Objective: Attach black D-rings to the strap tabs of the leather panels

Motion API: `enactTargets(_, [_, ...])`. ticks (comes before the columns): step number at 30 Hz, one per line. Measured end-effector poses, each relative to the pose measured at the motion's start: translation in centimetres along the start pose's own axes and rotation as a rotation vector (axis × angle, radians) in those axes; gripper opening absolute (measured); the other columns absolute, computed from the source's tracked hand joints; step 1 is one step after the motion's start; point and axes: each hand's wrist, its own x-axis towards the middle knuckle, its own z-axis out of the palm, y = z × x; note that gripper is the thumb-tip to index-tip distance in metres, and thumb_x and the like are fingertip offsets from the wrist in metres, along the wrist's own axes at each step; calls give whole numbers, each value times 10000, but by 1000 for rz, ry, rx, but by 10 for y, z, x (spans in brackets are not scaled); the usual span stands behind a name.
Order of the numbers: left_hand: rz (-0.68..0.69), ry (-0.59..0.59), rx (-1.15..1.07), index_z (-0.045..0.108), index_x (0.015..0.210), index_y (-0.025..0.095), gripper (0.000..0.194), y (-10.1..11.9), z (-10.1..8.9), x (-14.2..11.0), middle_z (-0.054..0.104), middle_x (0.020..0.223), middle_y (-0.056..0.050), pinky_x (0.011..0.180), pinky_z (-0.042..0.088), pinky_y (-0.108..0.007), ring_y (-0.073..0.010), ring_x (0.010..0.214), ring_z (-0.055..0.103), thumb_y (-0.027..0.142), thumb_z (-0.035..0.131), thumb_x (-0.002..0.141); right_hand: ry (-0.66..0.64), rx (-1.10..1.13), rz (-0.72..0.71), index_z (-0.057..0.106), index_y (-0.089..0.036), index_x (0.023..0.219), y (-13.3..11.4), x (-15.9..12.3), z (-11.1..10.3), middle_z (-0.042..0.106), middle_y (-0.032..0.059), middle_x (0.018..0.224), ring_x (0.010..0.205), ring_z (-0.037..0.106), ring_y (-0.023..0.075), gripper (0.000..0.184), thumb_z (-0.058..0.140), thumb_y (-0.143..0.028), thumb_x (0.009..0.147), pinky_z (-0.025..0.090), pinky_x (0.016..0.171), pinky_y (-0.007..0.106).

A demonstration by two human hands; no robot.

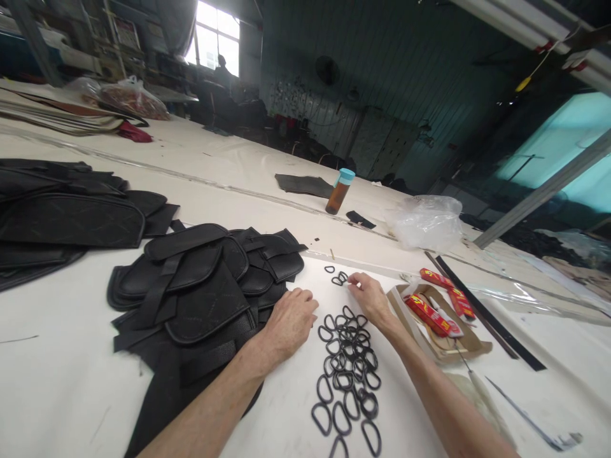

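Many black D-rings (352, 346) lie in a loose, partly overlapping heap on the white table, between my forearms. Beyond the heap, my right hand (371, 298) has thumb and fingertips closed at the edge of a small group of D-rings (340, 278). One more ring (329, 270) lies just left of that group. My left hand (292, 321) is low over the table with its fingers curled together; whatever is under them is hidden. It is beside a pile of black padded pieces with straps (205, 312), at the pile's right edge.
At right, an open cardboard box (442, 350) holds red packets (432, 315); long black strips (491, 315) and a metal tool (534, 423) lie near it. Farther back are a bottle (340, 191) and clear plastic bag (424, 219). More black pieces (71, 219) lie left.
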Motion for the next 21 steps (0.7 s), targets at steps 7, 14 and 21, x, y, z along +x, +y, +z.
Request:
enactTargets(7, [-4, -5, -3, 609, 843, 183, 111, -1, 0, 0, 607, 987, -55, 804, 409, -348, -216, 937, 523, 193, 499, 831, -4, -24, -67, 579, -156, 1064, 11, 20, 19, 597, 61, 1079, 925, 593, 175, 234, 530, -305, 891, 496, 799, 383])
enactTargets(14, [-13, -12, -8, 612, 838, 180, 111, 1, -1, 0, 607, 983, -55, 801, 411, -350, -217, 932, 525, 184, 501, 828, 61, -78, -74, 581, -157, 1053, 15, 13, 14, 596, 60, 1070, 922, 590, 173, 221, 525, -300, 893, 493, 801, 383])
enactTargets(21, [-9, -14, -4, 614, 841, 178, 124, 1, -2, 0, 609, 982, -60, 811, 413, -352, -218, 939, 528, 185, 491, 832, 21, -103, -164, 582, -160, 1056, 8, 16, 9, 589, 61, 1107, 946, 586, 175, 209, 527, -280, 894, 488, 820, 386])
